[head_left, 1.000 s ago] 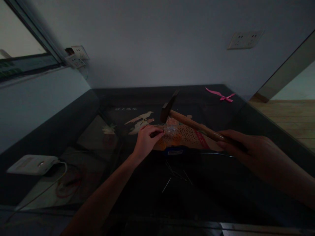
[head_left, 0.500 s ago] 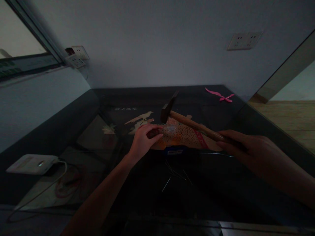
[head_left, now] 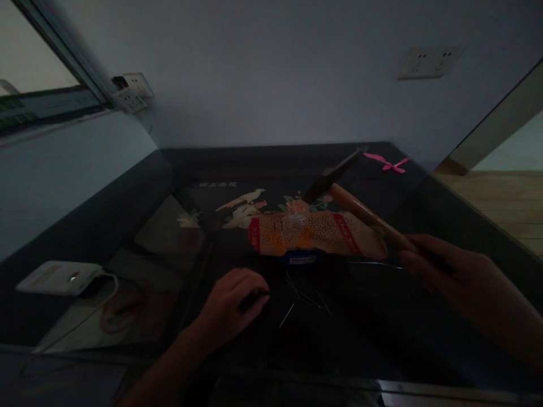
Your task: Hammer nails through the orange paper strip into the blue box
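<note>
My right hand (head_left: pixel 449 271) is wrapped round the wooden handle of a hammer (head_left: pixel 369 217). The hammer's dark head is raised above the far side of the tabletop. A tan, dark-dotted piece (head_left: pixel 314 232) with red bands and a blue label lies below and left of the hammer. Two short thin upright marks show near its left end; I cannot tell what they are. My left hand (head_left: pixel 233 299) is low over the table, its fingers curled and thumb close to the index finger, with nothing visible between them. Just right of its fingertips lie several loose thin nails (head_left: pixel 299 297).
The dark glossy table (head_left: pixel 356 339) has printed birds and flowers on it. A white device (head_left: pixel 59 278) with a cable is at the left. A pink ribbon (head_left: pixel 392 165) lies at the back right. Wall sockets (head_left: pixel 430 61) are above, and the room is dim.
My left hand has let go of the dotted piece and come back toward me, beside the nails. The hammer has swung to the right, with its head farther from the piece.
</note>
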`<state>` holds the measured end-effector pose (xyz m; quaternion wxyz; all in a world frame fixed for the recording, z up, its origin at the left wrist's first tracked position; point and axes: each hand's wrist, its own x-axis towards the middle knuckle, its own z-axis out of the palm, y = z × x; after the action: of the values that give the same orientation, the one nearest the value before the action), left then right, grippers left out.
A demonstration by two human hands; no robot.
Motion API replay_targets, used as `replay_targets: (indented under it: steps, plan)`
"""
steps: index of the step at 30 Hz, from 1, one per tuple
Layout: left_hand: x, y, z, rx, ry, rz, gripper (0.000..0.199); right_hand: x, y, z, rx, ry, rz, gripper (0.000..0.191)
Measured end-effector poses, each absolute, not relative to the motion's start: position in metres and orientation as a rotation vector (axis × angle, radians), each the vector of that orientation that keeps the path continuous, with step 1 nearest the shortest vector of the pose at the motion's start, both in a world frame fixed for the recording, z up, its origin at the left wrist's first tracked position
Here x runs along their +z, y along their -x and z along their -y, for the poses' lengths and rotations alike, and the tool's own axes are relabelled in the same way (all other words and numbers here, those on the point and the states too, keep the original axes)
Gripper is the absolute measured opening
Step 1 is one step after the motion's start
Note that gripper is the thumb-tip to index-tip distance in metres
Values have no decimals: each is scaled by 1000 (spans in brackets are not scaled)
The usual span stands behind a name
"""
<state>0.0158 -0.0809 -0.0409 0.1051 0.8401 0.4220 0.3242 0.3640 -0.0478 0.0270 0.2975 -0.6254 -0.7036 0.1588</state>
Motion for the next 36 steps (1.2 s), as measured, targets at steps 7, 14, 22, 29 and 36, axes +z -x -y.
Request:
replay_targets:
  steps: [7, 14, 22, 29, 36]
  plan:
    - [-75, -46, 109, 304, -2313, -1531, 25, -9, -382, 61, 609, 1754, 1372, 46]
    - [-73, -53, 116, 142, -2320, -1627, 10, -41, -388, 64, 922, 1527, 1005, 36]
    - [-84, -43, 111, 287, -2520, -1556, 15, -50, -391, 63, 1051, 1388, 835, 36]
    - [-76, -33, 107, 510, -2241, -1414, 19, -53, -389, 64, 1105, 1442, 764, 41]
    - [-48, -31, 97, 740, -2014, -1273, 20, -51, -385, 64, 1165, 1436, 765, 39]
